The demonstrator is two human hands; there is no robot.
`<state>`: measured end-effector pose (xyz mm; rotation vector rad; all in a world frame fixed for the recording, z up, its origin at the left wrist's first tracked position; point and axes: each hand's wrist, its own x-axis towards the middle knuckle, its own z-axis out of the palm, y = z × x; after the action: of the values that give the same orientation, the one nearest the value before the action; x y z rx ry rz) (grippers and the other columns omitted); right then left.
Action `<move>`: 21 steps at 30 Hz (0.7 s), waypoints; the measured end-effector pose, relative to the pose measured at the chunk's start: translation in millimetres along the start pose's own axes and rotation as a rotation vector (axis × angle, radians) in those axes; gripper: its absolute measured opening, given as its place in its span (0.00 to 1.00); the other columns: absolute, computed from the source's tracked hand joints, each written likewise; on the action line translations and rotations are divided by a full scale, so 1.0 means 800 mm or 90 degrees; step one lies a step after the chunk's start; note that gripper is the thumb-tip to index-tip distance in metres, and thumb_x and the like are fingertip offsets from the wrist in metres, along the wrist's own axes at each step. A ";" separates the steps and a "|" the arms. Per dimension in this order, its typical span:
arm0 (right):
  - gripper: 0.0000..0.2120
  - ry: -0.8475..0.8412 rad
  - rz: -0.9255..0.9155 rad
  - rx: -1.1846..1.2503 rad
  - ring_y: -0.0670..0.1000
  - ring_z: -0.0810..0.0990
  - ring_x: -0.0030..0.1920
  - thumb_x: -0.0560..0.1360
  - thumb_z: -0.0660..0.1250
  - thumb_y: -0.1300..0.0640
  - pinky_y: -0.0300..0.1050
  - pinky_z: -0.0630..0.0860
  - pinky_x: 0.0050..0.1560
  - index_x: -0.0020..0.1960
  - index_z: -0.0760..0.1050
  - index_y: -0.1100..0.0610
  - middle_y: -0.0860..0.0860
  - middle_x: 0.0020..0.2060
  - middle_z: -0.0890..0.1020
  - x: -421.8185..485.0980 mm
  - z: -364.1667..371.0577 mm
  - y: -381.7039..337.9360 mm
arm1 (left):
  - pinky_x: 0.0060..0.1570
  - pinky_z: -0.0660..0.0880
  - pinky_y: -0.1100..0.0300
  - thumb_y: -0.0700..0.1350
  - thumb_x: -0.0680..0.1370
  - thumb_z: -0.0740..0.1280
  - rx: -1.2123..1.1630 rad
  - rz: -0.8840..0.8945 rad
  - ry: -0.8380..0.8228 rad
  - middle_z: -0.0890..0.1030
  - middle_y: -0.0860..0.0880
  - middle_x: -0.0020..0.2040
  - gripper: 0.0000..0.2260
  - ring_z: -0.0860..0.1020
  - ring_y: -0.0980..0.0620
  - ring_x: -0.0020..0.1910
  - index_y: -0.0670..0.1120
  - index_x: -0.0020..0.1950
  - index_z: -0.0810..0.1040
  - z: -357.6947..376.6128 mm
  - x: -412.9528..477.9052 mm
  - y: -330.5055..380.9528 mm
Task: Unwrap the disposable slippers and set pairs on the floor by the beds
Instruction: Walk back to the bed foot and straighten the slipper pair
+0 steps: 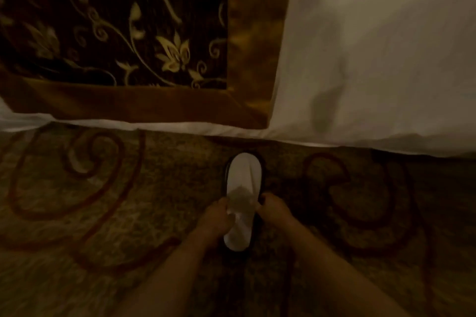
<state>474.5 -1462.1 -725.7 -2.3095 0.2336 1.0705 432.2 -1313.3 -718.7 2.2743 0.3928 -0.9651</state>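
Note:
A white disposable slipper [243, 177] with a dark sole edge lies on the patterned carpet [103, 213], toe pointing toward the bed. My left hand [215, 216] pinches its left side at the opening of the strap. My right hand [274, 210] grips the right side at the same height. Whether a second slipper lies under it, I cannot tell. The scene is dim and blurred.
The bed's white sheet [373, 59] hangs down at the right, close behind the slipper. A dark floral bed runner [116, 33] with a golden-brown border covers the bed at the left. Carpet stretches to both sides of my arms.

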 end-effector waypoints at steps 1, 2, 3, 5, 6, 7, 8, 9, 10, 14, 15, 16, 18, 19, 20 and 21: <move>0.15 0.011 0.000 -0.003 0.53 0.74 0.46 0.77 0.59 0.45 0.44 0.74 0.44 0.49 0.73 0.57 0.52 0.42 0.77 0.019 0.010 0.008 | 0.66 0.69 0.53 0.46 0.80 0.59 -0.006 -0.004 0.021 0.70 0.40 0.70 0.22 0.70 0.43 0.67 0.41 0.72 0.63 0.013 0.021 -0.005; 0.15 0.014 0.000 -0.013 0.54 0.76 0.50 0.78 0.58 0.46 0.47 0.75 0.51 0.52 0.72 0.58 0.53 0.44 0.78 0.035 0.018 0.015 | 0.66 0.69 0.53 0.46 0.80 0.59 -0.011 -0.018 0.047 0.70 0.40 0.69 0.21 0.71 0.42 0.67 0.41 0.71 0.64 0.025 0.040 -0.010; 0.18 0.021 0.005 -0.016 0.57 0.76 0.57 0.78 0.58 0.48 0.48 0.72 0.58 0.60 0.71 0.61 0.57 0.53 0.78 0.047 0.028 0.022 | 0.66 0.68 0.52 0.46 0.79 0.59 -0.008 -0.039 0.076 0.70 0.39 0.69 0.21 0.70 0.42 0.67 0.40 0.70 0.65 0.036 0.054 -0.014; 0.24 0.061 0.014 0.016 0.60 0.71 0.65 0.77 0.60 0.53 0.49 0.69 0.64 0.69 0.62 0.63 0.61 0.66 0.71 0.059 0.047 0.030 | 0.67 0.66 0.52 0.47 0.79 0.60 0.000 -0.092 0.133 0.69 0.38 0.69 0.22 0.69 0.41 0.67 0.37 0.69 0.64 0.054 0.071 -0.017; 0.26 0.086 0.017 0.042 0.61 0.70 0.66 0.76 0.62 0.54 0.50 0.70 0.65 0.71 0.60 0.63 0.61 0.68 0.69 0.063 0.056 0.032 | 0.67 0.66 0.52 0.47 0.79 0.61 -0.017 -0.114 0.161 0.68 0.37 0.68 0.23 0.69 0.40 0.67 0.36 0.69 0.63 0.059 0.075 -0.018; 0.28 0.109 0.019 0.068 0.61 0.71 0.65 0.75 0.63 0.54 0.51 0.71 0.64 0.71 0.59 0.63 0.61 0.67 0.69 0.065 0.065 0.035 | 0.66 0.66 0.52 0.46 0.78 0.61 -0.056 -0.128 0.187 0.69 0.36 0.68 0.22 0.69 0.40 0.67 0.36 0.68 0.63 0.064 0.077 -0.017; 0.28 0.130 0.021 0.086 0.61 0.72 0.64 0.75 0.64 0.54 0.51 0.72 0.62 0.70 0.59 0.62 0.61 0.66 0.70 0.066 0.073 0.036 | 0.65 0.66 0.52 0.44 0.78 0.62 -0.114 -0.136 0.206 0.69 0.35 0.68 0.22 0.69 0.39 0.67 0.35 0.68 0.64 0.068 0.079 -0.016; 0.28 0.149 0.019 0.099 0.61 0.73 0.63 0.75 0.64 0.54 0.50 0.74 0.61 0.70 0.60 0.62 0.61 0.65 0.72 0.065 0.079 0.038 | 0.65 0.67 0.53 0.42 0.78 0.62 -0.183 -0.139 0.221 0.69 0.35 0.68 0.21 0.70 0.39 0.67 0.35 0.68 0.64 0.071 0.079 -0.014; 0.27 0.170 0.013 0.115 0.60 0.74 0.62 0.75 0.65 0.54 0.49 0.74 0.59 0.69 0.61 0.62 0.61 0.64 0.73 0.064 0.083 0.040 | 0.65 0.66 0.53 0.40 0.78 0.61 -0.247 -0.138 0.236 0.69 0.35 0.69 0.20 0.70 0.39 0.67 0.34 0.69 0.64 0.073 0.078 -0.011; 0.25 0.249 0.017 0.192 0.60 0.74 0.62 0.75 0.65 0.56 0.50 0.74 0.61 0.69 0.63 0.63 0.61 0.63 0.74 0.059 0.076 0.048 | 0.68 0.68 0.48 0.40 0.78 0.62 -0.445 -0.124 0.233 0.72 0.37 0.67 0.20 0.72 0.38 0.65 0.36 0.69 0.66 0.081 0.080 -0.005; 0.25 0.275 0.010 0.181 0.60 0.74 0.61 0.75 0.64 0.55 0.50 0.73 0.61 0.69 0.64 0.62 0.61 0.62 0.75 0.060 0.069 0.051 | 0.67 0.69 0.46 0.40 0.79 0.61 -0.476 -0.129 0.221 0.73 0.37 0.66 0.19 0.73 0.38 0.63 0.36 0.69 0.67 0.082 0.082 -0.004; 0.24 0.297 0.002 0.163 0.60 0.74 0.61 0.76 0.64 0.54 0.49 0.72 0.60 0.68 0.65 0.62 0.61 0.63 0.75 0.062 0.064 0.055 | 0.65 0.71 0.44 0.40 0.79 0.61 -0.500 -0.140 0.208 0.74 0.37 0.64 0.18 0.74 0.37 0.61 0.36 0.67 0.69 0.082 0.083 -0.005; 0.24 0.338 0.007 0.157 0.60 0.72 0.64 0.76 0.63 0.54 0.49 0.70 0.63 0.68 0.65 0.63 0.61 0.65 0.72 0.066 0.048 0.067 | 0.61 0.73 0.42 0.38 0.77 0.62 -0.551 -0.151 0.182 0.77 0.36 0.59 0.16 0.76 0.36 0.57 0.35 0.64 0.72 0.083 0.085 -0.006; 0.24 0.363 0.022 0.162 0.60 0.71 0.65 0.76 0.63 0.55 0.50 0.69 0.64 0.68 0.64 0.64 0.61 0.67 0.70 0.068 0.041 0.075 | 0.60 0.74 0.41 0.37 0.77 0.63 -0.573 -0.147 0.175 0.78 0.37 0.57 0.14 0.77 0.36 0.55 0.35 0.62 0.73 0.083 0.085 -0.008; 0.24 0.389 0.047 0.161 0.61 0.69 0.66 0.76 0.63 0.56 0.51 0.68 0.65 0.68 0.64 0.64 0.62 0.67 0.69 0.070 0.034 0.084 | 0.59 0.75 0.41 0.38 0.77 0.63 -0.587 -0.142 0.174 0.79 0.37 0.55 0.13 0.77 0.36 0.54 0.35 0.61 0.74 0.082 0.084 -0.009; 0.24 0.401 0.080 0.157 0.61 0.69 0.66 0.76 0.64 0.56 0.52 0.67 0.65 0.68 0.63 0.65 0.63 0.67 0.68 0.072 0.027 0.095 | 0.59 0.75 0.41 0.39 0.77 0.64 -0.592 -0.139 0.174 0.79 0.38 0.55 0.13 0.77 0.37 0.54 0.36 0.61 0.74 0.080 0.082 -0.010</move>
<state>469.6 -1507.5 -812.0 -2.3556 0.7172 0.3087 439.0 -1347.0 -804.2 1.5060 0.9851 -0.4061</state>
